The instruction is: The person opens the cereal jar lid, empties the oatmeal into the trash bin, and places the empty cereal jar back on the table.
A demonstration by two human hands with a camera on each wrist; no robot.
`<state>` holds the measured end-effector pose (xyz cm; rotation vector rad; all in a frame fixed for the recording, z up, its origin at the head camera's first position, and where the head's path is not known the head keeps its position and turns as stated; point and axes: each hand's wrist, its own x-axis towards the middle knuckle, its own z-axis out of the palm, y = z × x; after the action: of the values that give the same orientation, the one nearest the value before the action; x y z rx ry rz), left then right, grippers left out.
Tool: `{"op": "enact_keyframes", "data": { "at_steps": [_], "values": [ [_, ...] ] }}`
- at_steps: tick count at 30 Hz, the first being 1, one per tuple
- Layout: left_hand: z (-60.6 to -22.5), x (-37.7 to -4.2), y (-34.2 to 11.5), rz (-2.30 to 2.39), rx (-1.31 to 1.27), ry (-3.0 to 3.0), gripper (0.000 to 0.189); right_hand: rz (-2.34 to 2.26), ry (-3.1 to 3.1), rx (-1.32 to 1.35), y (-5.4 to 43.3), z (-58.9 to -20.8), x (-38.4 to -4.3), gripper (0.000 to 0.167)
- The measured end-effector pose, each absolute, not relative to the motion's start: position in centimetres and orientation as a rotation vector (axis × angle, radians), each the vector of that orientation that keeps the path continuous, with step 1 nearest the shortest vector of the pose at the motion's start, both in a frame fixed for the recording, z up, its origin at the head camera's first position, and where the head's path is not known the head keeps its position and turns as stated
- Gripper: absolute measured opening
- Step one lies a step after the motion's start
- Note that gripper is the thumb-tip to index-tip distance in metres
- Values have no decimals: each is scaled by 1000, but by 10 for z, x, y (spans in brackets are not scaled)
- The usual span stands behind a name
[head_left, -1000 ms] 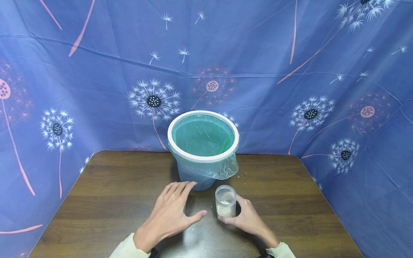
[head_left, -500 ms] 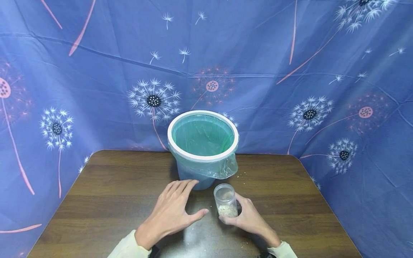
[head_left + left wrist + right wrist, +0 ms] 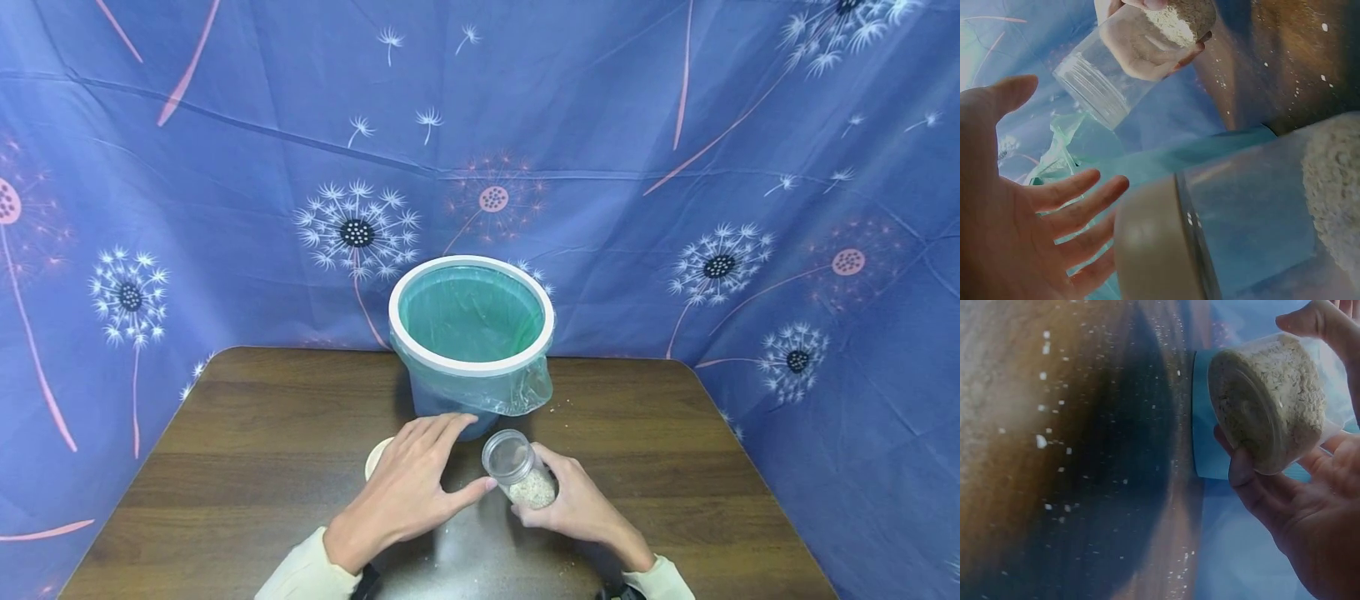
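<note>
My right hand (image 3: 573, 496) grips a clear lidless plastic jar (image 3: 517, 467), partly filled with pale oat-like flakes (image 3: 1300, 387). The jar leans to the left, its mouth toward my left hand (image 3: 412, 479). My left hand has its fingers stretched out and holds nothing; in the head view its thumb tip is right at the jar's rim. Behind that hand stands a second clear jar (image 3: 1254, 212) with a cream lid (image 3: 1154, 244) and similar flakes inside. Most of it is hidden by the left hand in the head view, where only the lid's edge shows.
A bucket (image 3: 457, 400) with a white rim (image 3: 472, 367) and a green plastic bag liner (image 3: 468, 317) stands at the back middle of the wooden table (image 3: 637, 433). Pale crumbs (image 3: 1041, 440) are scattered on the tabletop. A blue patterned cloth (image 3: 600, 217) hangs behind and at both sides.
My right hand has tipped the jar from nearly upright to leaning left. My left hand has shifted slightly right, bringing the cream lid's edge into sight.
</note>
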<state>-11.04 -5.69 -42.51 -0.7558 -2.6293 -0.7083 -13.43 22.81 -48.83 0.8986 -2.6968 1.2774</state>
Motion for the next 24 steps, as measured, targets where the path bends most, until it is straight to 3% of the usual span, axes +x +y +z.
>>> {"op": "enact_keyframes", "data": {
  "at_steps": [13, 24],
  "values": [
    [-421, -112, -37, -713, -807, -2585, 77, 1304, -2664, 983, 223, -478, -136, 57],
    [-423, -114, -23, -803, -837, -2539, 58, 1338, -2627, 1033, 216, -469, -138, 55]
  ]
}}
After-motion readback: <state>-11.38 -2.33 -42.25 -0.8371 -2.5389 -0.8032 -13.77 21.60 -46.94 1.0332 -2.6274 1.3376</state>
